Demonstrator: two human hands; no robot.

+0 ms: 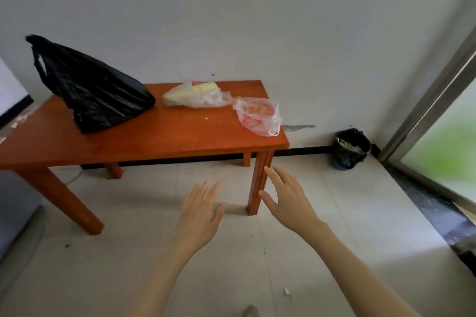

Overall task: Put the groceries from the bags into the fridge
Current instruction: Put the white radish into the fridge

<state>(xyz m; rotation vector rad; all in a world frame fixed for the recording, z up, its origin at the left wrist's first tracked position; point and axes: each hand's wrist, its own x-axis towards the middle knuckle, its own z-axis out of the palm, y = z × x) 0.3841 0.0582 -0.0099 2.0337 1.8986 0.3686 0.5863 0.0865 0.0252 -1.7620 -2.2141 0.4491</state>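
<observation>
Both hands, left (199, 210) and right (288, 198), hover spread and empty below the orange wooden desk (144, 136); a crumpled black plastic bag (95, 90) sits at ten o'clock.

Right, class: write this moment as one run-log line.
left hand: open, empty | right hand: open, empty | black bag, two clear bags: on table | fridge: unseen

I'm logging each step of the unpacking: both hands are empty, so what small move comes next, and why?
Probably reach the right hand up to the clear bag with red print at the table's near corner; it lies closest, and both hands hold nothing.
</observation>
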